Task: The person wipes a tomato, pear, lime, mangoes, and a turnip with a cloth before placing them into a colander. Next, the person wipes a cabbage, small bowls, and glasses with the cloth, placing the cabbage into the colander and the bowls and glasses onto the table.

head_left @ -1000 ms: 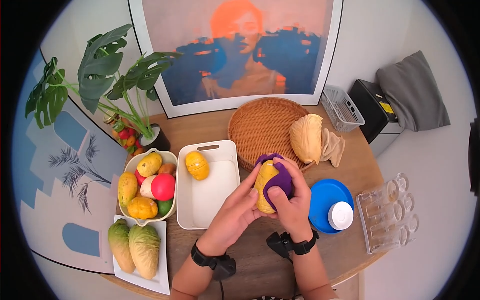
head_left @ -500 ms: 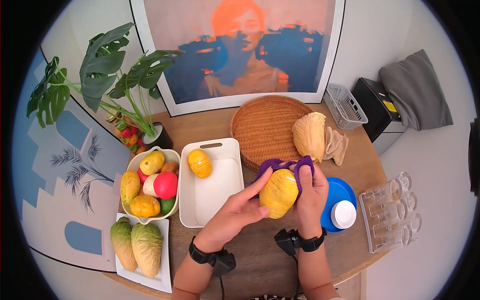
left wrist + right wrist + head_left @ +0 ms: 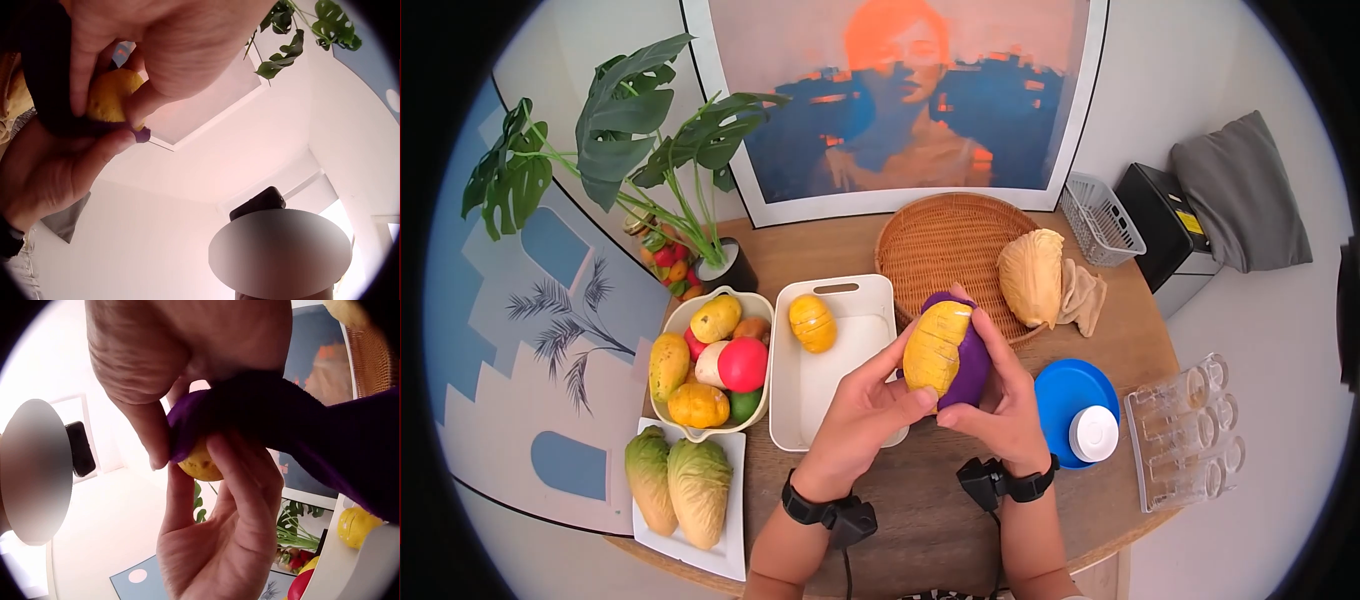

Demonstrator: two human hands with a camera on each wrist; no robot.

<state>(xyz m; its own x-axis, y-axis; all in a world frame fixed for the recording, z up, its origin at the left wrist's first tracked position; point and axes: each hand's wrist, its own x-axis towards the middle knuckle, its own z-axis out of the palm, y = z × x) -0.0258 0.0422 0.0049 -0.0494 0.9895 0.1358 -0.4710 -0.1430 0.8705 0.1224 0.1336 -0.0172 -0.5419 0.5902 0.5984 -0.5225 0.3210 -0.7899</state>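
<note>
Both hands hold a yellow mango [image 3: 932, 348] with cut-like lines over its skin, raised above the table. My left hand [image 3: 858, 418] grips its left side, thumb along the near lower edge. A purple cloth [image 3: 971, 372] wraps the mango's right side and back, and my right hand [image 3: 1006, 412] pinches it against the fruit. In the right wrist view the cloth [image 3: 369, 440] hangs out to the side. The left wrist view shows the mango's yellow end [image 3: 111, 100] between the fingers. Behind my left hand, a white basin [image 3: 850, 385] holds a similar yellow fruit [image 3: 811, 322].
On the left are a bowl [image 3: 662, 405] of mixed fruit and a white plate [image 3: 730, 545] with two cabbages. Behind stand a wicker tray [image 3: 940, 245], another cabbage [image 3: 1030, 280] and a potted plant [image 3: 725, 268]. To the right are a blue plate [image 3: 1060, 385], white container [image 3: 1094, 433] and glasses [image 3: 1190, 430].
The mango first turned its broad face up with the cloth spread behind it. Now it has turned again, and the cloth covers its right side, with the right hand drawn in closer.
</note>
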